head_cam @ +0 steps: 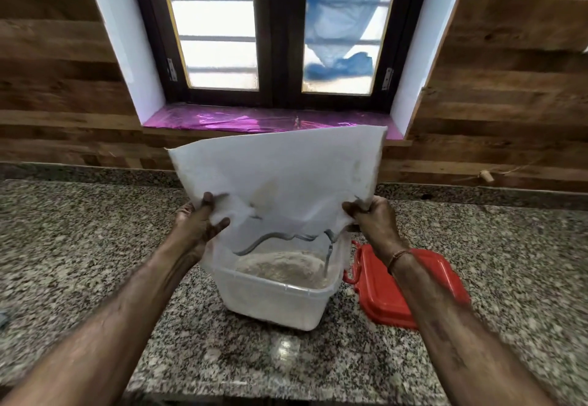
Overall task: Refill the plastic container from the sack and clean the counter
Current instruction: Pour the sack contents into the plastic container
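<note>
While both hands grip its lower corners, sack [280, 170]: white, held upended and nearly flat above the container, its mouth hanging down into the opening and its closed end raised toward the window.
Sack mouth: a grey cord [270, 240] runs along the hem and dangles into the tub.
Plastic container [280, 297]: clear, rectangular, lid off, standing on the counter at centre, directly under the sack.
Contents: a mound of pale beige powder [283, 267] fills the lower part of the tub.
Left hand [199, 218]: fingers pinched shut on the sack's left edge, thumb on the near face.
Right hand [372, 216]: fist closed on the sack's right edge; a thread band sits on the wrist.
Red lid [378, 291]: lies flat on the counter just right of the container, partly hidden by the right forearm.
Counter [95, 246]: speckled grey granite.
Window [280, 30]: dark frame, frosted panes, behind the sack.
Sill [222, 119]: covered in shiny magenta sheet.
Wall [47, 71]: brown wood planks on both sides.
</note>
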A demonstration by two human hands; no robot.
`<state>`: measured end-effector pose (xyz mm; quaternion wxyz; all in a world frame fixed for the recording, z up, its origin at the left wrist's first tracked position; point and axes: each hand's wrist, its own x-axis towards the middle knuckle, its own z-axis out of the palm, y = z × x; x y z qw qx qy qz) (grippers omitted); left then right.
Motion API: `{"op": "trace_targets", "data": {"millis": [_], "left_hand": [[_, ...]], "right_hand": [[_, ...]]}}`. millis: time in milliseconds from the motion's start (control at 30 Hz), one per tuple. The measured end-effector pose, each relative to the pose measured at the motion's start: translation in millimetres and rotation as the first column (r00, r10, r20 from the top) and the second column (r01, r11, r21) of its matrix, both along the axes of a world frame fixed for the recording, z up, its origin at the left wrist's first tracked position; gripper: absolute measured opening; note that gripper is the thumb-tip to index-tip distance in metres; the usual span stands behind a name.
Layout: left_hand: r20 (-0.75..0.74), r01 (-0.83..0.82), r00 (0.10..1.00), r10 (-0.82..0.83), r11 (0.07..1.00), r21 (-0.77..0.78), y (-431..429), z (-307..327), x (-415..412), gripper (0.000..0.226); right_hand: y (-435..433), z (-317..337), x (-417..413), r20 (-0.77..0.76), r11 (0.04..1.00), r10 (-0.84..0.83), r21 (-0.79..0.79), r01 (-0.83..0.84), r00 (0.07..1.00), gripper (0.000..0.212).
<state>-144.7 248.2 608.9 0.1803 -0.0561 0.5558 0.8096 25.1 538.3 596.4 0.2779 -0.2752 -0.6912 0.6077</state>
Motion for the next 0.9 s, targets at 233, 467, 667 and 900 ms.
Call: {"op": "trace_targets", "data": {"millis": [233,467,667,900], "left_hand": [[0.011,0.049,0.999,-0.048,0.997,-0.065,1,4,1,0.013],[-0.097,-0.058,0.994,0.050,0.995,-0.081,5,8,-4,0.018],[-0.764,-0.509,0.633,-0.124,0.678,-0.531,17,36,9,0.114],[-0.766,-0.668,0.261,-0.588,0.462,-0.583,38,85,3,0.097]], "right_hand": [[-9,10,-1,-0.092,0.946,0.087,-0.306,-0.111,0.992,0.007],[-11,1,0,-0.172,0.961,0.048,-0.261,-0.092,0.984,0.009],[-14,-3,5,-0.199,0.973,0.127,-0.163,-0.160,0.972,0.015],[-16,6,11,-0.171,0.962,0.204,-0.150,-0.230,0.964,0.013]]}}
